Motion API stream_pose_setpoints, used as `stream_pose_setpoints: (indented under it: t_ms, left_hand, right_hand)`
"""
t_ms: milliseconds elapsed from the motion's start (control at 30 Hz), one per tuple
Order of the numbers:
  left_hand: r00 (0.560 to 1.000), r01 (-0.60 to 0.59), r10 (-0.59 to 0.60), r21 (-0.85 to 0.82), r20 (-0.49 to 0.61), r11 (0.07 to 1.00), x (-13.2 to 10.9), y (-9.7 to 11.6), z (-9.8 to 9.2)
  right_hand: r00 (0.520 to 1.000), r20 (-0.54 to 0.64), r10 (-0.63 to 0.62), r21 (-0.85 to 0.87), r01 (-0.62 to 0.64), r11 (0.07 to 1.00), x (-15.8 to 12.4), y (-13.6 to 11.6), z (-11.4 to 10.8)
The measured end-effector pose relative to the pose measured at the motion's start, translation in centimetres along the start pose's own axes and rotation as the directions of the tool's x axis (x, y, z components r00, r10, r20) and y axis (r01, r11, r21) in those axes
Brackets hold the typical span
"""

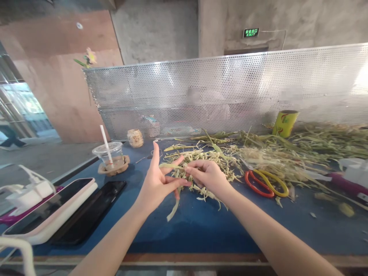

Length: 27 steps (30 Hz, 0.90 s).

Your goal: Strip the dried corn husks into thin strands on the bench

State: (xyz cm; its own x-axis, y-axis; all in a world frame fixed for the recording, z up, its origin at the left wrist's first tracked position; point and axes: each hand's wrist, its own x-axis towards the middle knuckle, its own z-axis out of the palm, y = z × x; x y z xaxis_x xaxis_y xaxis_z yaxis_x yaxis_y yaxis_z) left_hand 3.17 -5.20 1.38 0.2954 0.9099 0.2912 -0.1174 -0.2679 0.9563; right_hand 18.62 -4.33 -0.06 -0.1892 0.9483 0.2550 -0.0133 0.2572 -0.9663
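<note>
My left hand (156,186) is raised over the table with its fingers spread. A pale green dried leaf strip (171,166) runs across those fingers, and its tail hangs below them. My right hand (207,177) pinches the strip's other end between thumb and forefinger. Just behind both hands lies a heap of dried, knotted plant pieces (202,155). To the right of my right hand, scissors (260,183) with one red and one yellow handle loop rest beside the loose fibres. How the strip passes behind my left fingers is partly hidden.
Long dried leaves (324,140) cover the back right, near a yellow-green tube (284,123). On the left are a plastic cup (110,153) with a straw, a black phone (89,214), a pale-cased phone (51,209) and chargers (31,193). A perforated metal screen (178,84) borders the table's back.
</note>
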Motion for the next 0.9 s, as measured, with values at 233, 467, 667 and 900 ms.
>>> stream_pose_setpoints:
  t_ms: [233,467,667,900]
  left_hand:
    - [1.0,-0.004,0.005,0.032,-0.029,0.999,-0.1,-0.3,-0.3]
    - [0.965,-0.14,0.167,0.144,-0.2,0.98,0.0,-1.0,-0.3]
    - [0.995,-0.062,0.07,0.112,-0.077,0.992,0.1,-0.9,-0.1]
    - [0.99,-0.072,0.076,0.04,-0.119,0.997,0.3,-1.1,-0.4]
  right_hand:
    - [0.991,0.014,-0.132,0.085,0.131,0.988,0.1,0.2,0.2]
    - [0.955,-0.014,-0.296,-0.165,0.29,0.943,-0.4,0.6,0.3]
    - [0.942,0.008,-0.337,-0.239,0.329,0.914,-0.6,0.8,0.5]
    - [0.94,0.002,-0.341,-0.366,0.318,0.875,-0.6,0.9,0.7]
